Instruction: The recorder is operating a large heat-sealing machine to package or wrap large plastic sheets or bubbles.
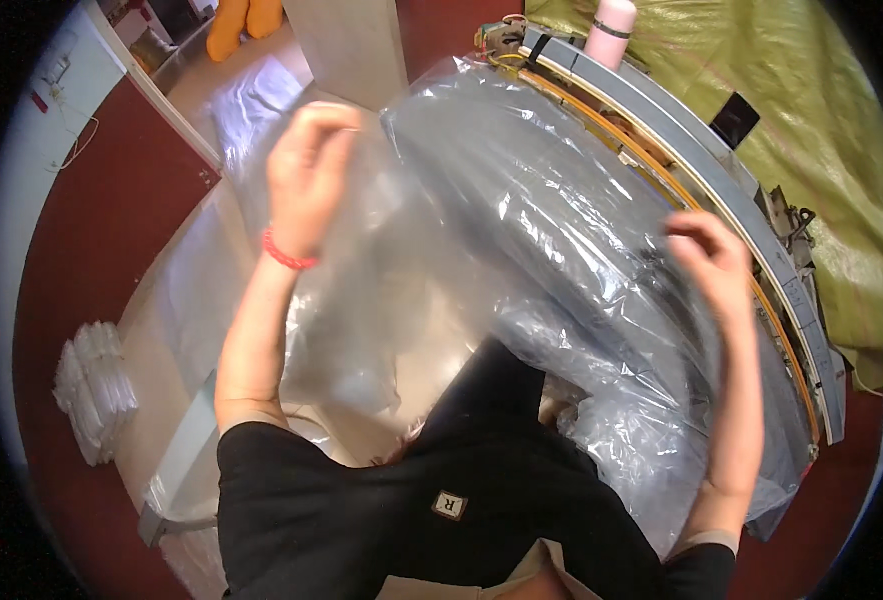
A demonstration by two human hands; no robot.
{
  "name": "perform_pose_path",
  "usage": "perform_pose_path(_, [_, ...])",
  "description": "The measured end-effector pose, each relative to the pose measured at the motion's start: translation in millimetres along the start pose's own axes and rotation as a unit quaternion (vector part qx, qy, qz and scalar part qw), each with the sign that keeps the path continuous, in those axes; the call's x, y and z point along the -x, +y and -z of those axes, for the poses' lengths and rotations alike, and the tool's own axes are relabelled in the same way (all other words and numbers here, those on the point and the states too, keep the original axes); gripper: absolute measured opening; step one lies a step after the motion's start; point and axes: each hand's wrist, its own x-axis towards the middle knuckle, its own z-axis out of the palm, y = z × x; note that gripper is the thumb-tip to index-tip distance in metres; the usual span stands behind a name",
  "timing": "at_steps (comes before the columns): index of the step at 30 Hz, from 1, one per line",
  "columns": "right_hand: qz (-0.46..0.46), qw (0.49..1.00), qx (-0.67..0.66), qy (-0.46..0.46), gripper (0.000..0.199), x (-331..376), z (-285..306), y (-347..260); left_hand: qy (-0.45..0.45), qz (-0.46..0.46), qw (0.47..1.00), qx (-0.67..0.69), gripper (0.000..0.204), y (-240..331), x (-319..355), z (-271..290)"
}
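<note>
My left hand (pixel 309 180), with a red band (pixel 288 250) at the wrist, is raised at the left, slightly blurred. Its fingers curl in against the thumb, and a blurred, see-through plastic sheet (pixel 346 335) hangs beside and below it. Over to the right, my right hand (pixel 713 262) is bent with thumb and fingers drawn together above the shiny plastic film (pixel 551 215). What lies between those fingertips is too blurred to make out. The film spreads in wrinkled layers across the work surface and down to my lap.
Along the right runs a curved-looking grey metal rail (pixel 751 190) with an orange strip (pixel 651 150). Behind it are a pink bottle (pixel 611 30), a dark phone (pixel 735 121) and a yellow-green cover (pixel 811 90). Folded plastic (pixel 96 390) is stacked at the far left.
</note>
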Motion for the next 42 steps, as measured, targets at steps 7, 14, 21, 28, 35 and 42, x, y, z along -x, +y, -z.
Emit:
perform_pose_path(7, [0.057,0.852,-0.401,-0.330,0.048,-1,-127,-107,-0.098,-0.150,0.979,0.101,0.009,92,-43,-21])
perform_pose_path(14, [0.155,0.843,-0.038,-0.514,0.024,36,-50,-60,0.133,0.077,0.951,0.269,0.023,56,-60,35])
perform_pose_path(21, [0.144,0.967,-0.143,0.156,0.014,41,73,-93,-0.559,0.165,0.747,0.320,0.065,73,86,-50])
perform_pose_path(28, [0.235,0.832,0.487,0.127,0.022,4,120,-84,-0.053,0.205,0.965,-0.157,0.020,27,-44,50])
perform_pose_path(35, [0.261,0.752,0.307,0.522,0.018,24,162,-29,0.199,-0.137,0.914,-0.327,0.037,28,-13,138])
perform_pose_path(42, [0.103,0.906,0.323,0.253,0.020,110,119,57,-0.724,0.264,0.604,-0.202,0.055,10,163,54])
